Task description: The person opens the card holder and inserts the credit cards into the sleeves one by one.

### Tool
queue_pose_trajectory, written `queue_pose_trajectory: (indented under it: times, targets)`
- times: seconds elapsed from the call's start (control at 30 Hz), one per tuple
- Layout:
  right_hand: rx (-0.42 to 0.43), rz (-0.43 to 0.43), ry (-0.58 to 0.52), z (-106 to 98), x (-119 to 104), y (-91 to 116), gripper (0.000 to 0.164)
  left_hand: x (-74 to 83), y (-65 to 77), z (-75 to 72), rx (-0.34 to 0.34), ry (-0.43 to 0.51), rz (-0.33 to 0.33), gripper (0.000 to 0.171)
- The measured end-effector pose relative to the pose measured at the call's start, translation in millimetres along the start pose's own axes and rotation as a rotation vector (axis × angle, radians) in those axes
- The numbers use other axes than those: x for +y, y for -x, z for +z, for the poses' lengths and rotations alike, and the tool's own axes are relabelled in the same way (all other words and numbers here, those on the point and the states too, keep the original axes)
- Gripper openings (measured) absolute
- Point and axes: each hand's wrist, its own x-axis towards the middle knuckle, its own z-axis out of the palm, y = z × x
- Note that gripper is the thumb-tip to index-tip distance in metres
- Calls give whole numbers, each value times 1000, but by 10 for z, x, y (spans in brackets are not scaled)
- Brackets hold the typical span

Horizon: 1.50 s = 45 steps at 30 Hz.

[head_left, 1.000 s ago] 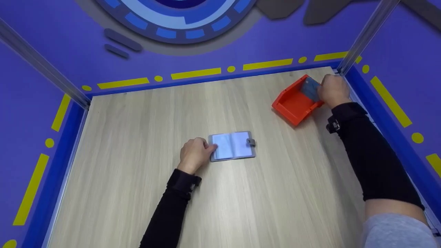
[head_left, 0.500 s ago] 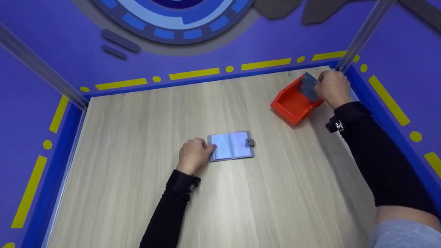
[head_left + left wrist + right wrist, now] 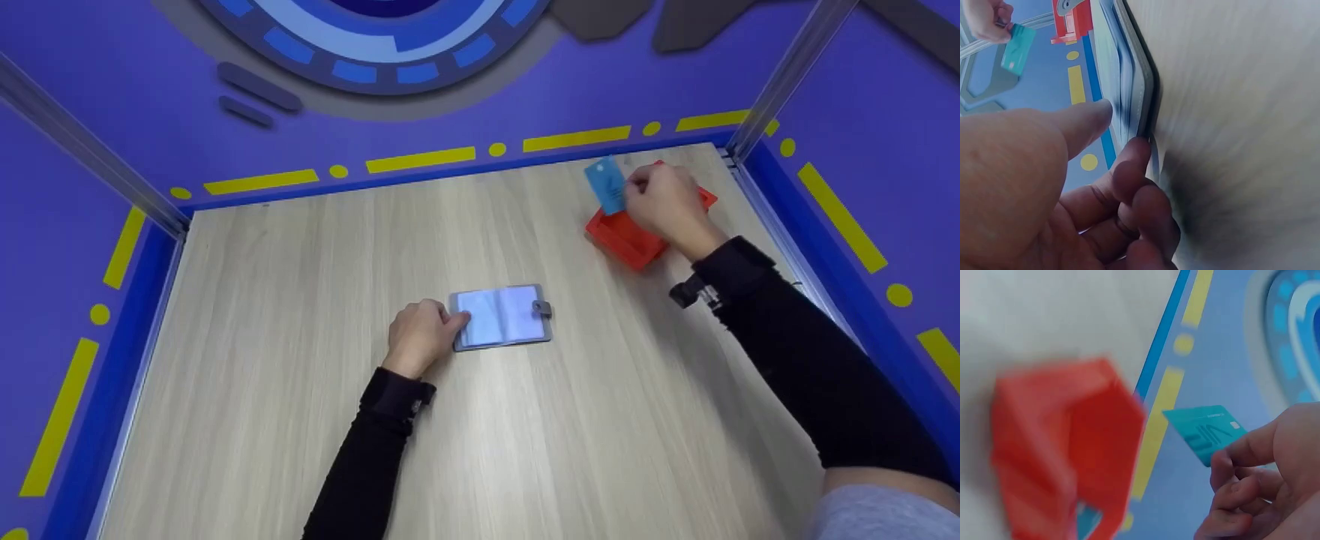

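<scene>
A small card holder (image 3: 501, 318) lies spread open on the table, with clear sleeves inside, a grey cover and a snap strap on its right side. My left hand (image 3: 421, 336) pinches its left edge; in the left wrist view the thumb (image 3: 1092, 121) is on the sleeves and curled fingers are at the cover's edge. At the back right, my right hand (image 3: 667, 204) holds a teal plastic card (image 3: 606, 184) by one end, above the red bin (image 3: 628, 244). A pale chip square shows on the card (image 3: 1207, 430) in the right wrist view.
The wooden table (image 3: 300, 300) is bounded by purple-blue panels (image 3: 420, 135) at the back and both sides. Metal posts (image 3: 787, 67) stand at the back corners. A small teal patch (image 3: 1088, 520), not clearly identifiable, shows at the bin's opening.
My right hand has lifted the card up out of the red bin and moved left with it, over the bin's front. The left hand and card holder stay in place.
</scene>
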Motion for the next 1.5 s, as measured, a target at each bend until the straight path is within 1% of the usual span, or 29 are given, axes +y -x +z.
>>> queue_pose_trajectory:
  times: [0.07, 0.17, 0.23, 0.37, 0.53, 0.7, 0.8, 0.97, 1.17, 1.37, 1.5]
  targets:
    - [-55, 1, -39, 90, -116, 73, 33, 2, 2, 0, -6, 2, -5, 49]
    - [-151, 35, -96, 229, -257, 181, 30, 2, 3, 1, -12, -3, -11, 50]
    - [-202, 49, -134, 332, -321, 242, 26, 0, 1, 2, -12, -11, -11, 50]
    - [-294, 57, -171, 551, -409, 344, 21, -7, -4, 0, -12, -22, -7, 49]
    - [-394, 37, -152, 800, -494, 466, 21, -8, -4, -5, -21, -19, -1, 49]
    - [-498, 46, -129, 991, -547, 583, 24, -20, -3, 1, -9, -5, 17, 49]
    - [-530, 50, -132, 1088, -556, 633, 23, -17, 0, 7, -4, -2, 15, 48]
    - [-538, 37, -85, 1197, -547, 661, 24, -8, -1, 13, -7, -8, -3, 47]
    - [-557, 57, -44, 1248, -533, 680, 27, -2, -4, 11, -12, -7, -8, 47]
    - [-587, 89, -44, 1284, -552, 720, 28, 2, 0, 11, -7, -1, -5, 47]
    - [-599, 94, -42, 1315, -566, 737, 28, 4, 5, 11, -5, -7, -4, 47]
